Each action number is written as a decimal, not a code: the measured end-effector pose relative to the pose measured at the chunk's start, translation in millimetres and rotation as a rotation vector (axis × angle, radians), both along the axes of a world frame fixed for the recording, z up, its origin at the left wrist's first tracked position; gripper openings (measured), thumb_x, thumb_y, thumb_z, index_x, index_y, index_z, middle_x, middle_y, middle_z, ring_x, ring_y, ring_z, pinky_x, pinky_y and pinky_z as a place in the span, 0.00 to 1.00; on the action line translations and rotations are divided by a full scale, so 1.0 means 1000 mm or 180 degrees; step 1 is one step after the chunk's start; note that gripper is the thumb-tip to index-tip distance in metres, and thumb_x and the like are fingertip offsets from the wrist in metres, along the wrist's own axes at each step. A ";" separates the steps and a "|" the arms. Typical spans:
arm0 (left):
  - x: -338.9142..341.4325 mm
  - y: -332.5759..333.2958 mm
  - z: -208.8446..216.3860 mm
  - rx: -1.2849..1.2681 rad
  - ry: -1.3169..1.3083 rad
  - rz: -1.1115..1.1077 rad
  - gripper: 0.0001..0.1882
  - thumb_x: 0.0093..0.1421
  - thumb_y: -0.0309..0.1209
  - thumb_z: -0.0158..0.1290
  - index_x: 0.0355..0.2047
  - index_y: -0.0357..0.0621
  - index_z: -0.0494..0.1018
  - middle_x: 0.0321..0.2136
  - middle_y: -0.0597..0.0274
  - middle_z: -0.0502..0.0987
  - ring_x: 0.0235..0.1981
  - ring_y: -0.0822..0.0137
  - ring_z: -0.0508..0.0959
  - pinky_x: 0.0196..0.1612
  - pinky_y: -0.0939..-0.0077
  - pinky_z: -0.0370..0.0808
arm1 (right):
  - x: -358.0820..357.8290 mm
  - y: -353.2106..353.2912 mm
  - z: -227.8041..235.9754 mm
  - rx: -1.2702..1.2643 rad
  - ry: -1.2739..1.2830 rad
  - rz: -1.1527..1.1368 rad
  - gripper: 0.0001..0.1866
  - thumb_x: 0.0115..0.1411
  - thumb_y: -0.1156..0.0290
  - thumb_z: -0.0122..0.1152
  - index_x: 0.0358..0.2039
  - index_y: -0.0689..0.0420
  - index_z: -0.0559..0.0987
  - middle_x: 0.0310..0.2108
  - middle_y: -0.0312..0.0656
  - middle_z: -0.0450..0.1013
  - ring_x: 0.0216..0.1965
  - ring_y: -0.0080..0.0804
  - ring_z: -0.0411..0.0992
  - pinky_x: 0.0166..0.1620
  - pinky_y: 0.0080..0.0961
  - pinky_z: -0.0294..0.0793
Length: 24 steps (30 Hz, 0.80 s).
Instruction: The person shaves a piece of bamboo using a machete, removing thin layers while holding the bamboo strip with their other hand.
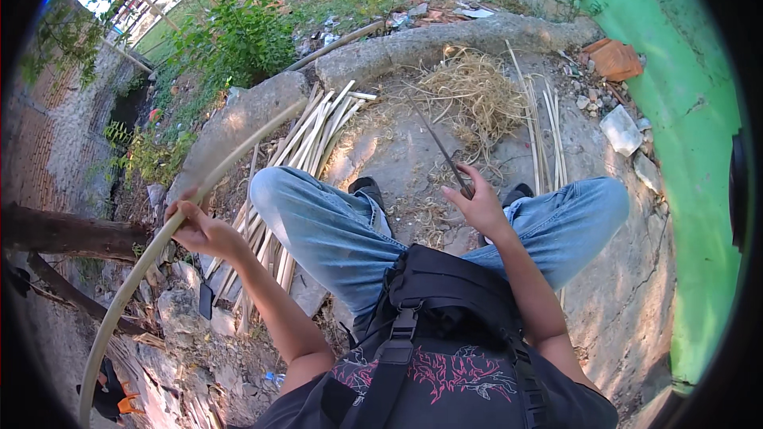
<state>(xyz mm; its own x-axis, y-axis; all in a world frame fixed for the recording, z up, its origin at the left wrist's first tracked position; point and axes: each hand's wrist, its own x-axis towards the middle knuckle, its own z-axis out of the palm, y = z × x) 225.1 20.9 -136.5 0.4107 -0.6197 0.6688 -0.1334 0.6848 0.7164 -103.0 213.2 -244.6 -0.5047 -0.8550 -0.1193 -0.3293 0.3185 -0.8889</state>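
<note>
My left hand [200, 228] is closed around a long pale bamboo strip [240, 152], out at my left side. The strip runs from the lower left edge up past my left knee, looking curved in this wide view. In front of my belly, between my knees, my right hand [482, 208] grips a knife [435, 140] by its handle. Its long, thin, dark blade points up and away to the left, apart from the strip. Beside my left leg lies a bundle of split bamboo strips [324, 129]. A tangled heap of curly shavings [469, 94] lies beyond my feet.
More strips [556, 139] lie beyond my right foot. A low concrete kerb [453, 36] bounds the far side; a green wall [691, 159] stands at right. Rubble and an orange brick piece [613, 59] lie along it. A dark log [75, 232] juts in from the left; a phone [206, 300] lies nearby.
</note>
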 end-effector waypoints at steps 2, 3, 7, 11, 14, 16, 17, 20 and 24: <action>0.018 -0.038 0.000 -0.0160 0.0034 0.0606 0.03 0.65 0.24 0.39 0.38 0.38 0.58 0.36 0.47 0.72 0.40 0.52 0.78 0.44 0.64 0.80 | -0.006 0.001 -0.015 -0.0144 -0.0021 -0.0224 0.32 0.51 0.58 0.65 0.52 0.61 0.68 0.22 0.40 0.72 0.23 0.23 0.68 0.28 0.23 0.67; 0.032 -0.059 -0.010 -0.0097 0.0015 0.0750 0.02 0.64 0.21 0.38 0.37 0.37 0.58 0.36 0.47 0.72 0.40 0.53 0.78 0.44 0.64 0.79 | -0.007 0.001 -0.020 -0.0164 -0.0025 -0.0168 0.32 0.51 0.58 0.65 0.52 0.61 0.68 0.22 0.40 0.72 0.23 0.23 0.68 0.28 0.23 0.67; 0.074 -0.119 -0.110 0.0390 0.0230 0.0838 0.04 0.61 0.17 0.39 0.35 0.37 0.60 0.35 0.47 0.73 0.39 0.57 0.76 0.42 0.65 0.78 | -0.015 0.001 -0.036 0.0051 -0.0268 -0.0386 0.30 0.51 0.59 0.65 0.51 0.63 0.69 0.23 0.37 0.71 0.23 0.20 0.65 0.28 0.21 0.66; 0.087 -0.108 -0.246 0.1634 0.0111 0.1243 0.06 0.61 0.24 0.48 0.30 0.32 0.69 0.30 0.51 0.77 0.32 0.61 0.78 0.35 0.69 0.76 | -0.013 0.006 -0.055 -0.0050 -0.0440 -0.0368 0.28 0.52 0.62 0.65 0.49 0.65 0.70 0.23 0.36 0.70 0.23 0.19 0.64 0.27 0.22 0.66; 0.095 -0.105 -0.270 0.1665 0.0301 0.1507 0.07 0.60 0.25 0.50 0.31 0.30 0.71 0.29 0.50 0.79 0.32 0.60 0.80 0.31 0.71 0.76 | -0.020 0.008 -0.061 -0.0047 -0.0380 -0.0489 0.27 0.52 0.64 0.65 0.49 0.67 0.70 0.24 0.37 0.71 0.23 0.20 0.66 0.29 0.22 0.67; 0.090 -0.102 -0.257 0.1711 0.0791 0.1430 0.07 0.60 0.25 0.50 0.30 0.30 0.71 0.30 0.51 0.79 0.32 0.61 0.80 0.29 0.72 0.76 | -0.021 0.014 -0.059 0.0206 -0.0485 -0.0610 0.27 0.53 0.64 0.64 0.49 0.67 0.69 0.25 0.38 0.72 0.23 0.20 0.66 0.29 0.22 0.67; 0.091 -0.103 -0.247 0.1731 0.0907 0.1457 0.07 0.61 0.25 0.49 0.30 0.30 0.70 0.31 0.50 0.79 0.32 0.61 0.80 0.29 0.72 0.77 | -0.018 0.014 -0.059 0.0237 -0.0491 -0.0594 0.27 0.53 0.64 0.64 0.49 0.67 0.69 0.25 0.38 0.72 0.23 0.20 0.66 0.29 0.22 0.67; 0.076 -0.096 -0.193 0.1417 0.1267 0.1124 0.08 0.63 0.25 0.46 0.34 0.29 0.69 0.34 0.50 0.77 0.34 0.62 0.79 0.33 0.72 0.82 | -0.017 0.007 -0.053 0.0173 -0.0411 -0.0584 0.27 0.53 0.64 0.64 0.49 0.67 0.69 0.24 0.37 0.71 0.23 0.20 0.66 0.28 0.21 0.66; 0.066 -0.103 -0.128 0.1088 0.0939 0.0933 0.07 0.63 0.23 0.44 0.34 0.29 0.68 0.36 0.49 0.75 0.37 0.61 0.78 0.38 0.71 0.83 | -0.009 0.002 -0.045 0.0157 -0.0391 -0.0437 0.27 0.52 0.64 0.65 0.50 0.64 0.70 0.28 0.37 0.72 0.25 0.18 0.65 0.30 0.20 0.66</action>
